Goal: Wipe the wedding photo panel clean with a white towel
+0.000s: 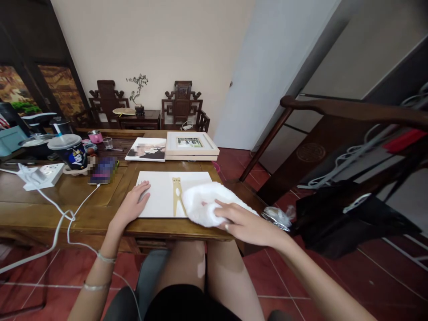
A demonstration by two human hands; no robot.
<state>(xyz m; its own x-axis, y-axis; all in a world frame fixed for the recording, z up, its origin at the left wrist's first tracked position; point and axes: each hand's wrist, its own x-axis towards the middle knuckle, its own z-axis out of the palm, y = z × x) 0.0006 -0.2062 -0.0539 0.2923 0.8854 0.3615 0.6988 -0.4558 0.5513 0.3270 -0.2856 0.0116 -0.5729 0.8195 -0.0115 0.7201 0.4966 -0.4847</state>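
A white panel [160, 192] lies flat under the left hand [132, 205] — a crumpled white cloth [203, 203] sits beneath the right hand's [242, 223] fingers, overlapping its corner.

- We see soft, even indoor light; the pale cream back wall [150, 40] is brightest.
- Wide-lens bending curves the dark wooden chair arm [351, 109] at right.
- Upper-left corner dim; faint shadows under the brown wooden table [50, 200].

phone [103, 170] screen blurred | right hand [245, 223] fingertips buried in white cloth [207, 203] (grip unclear)
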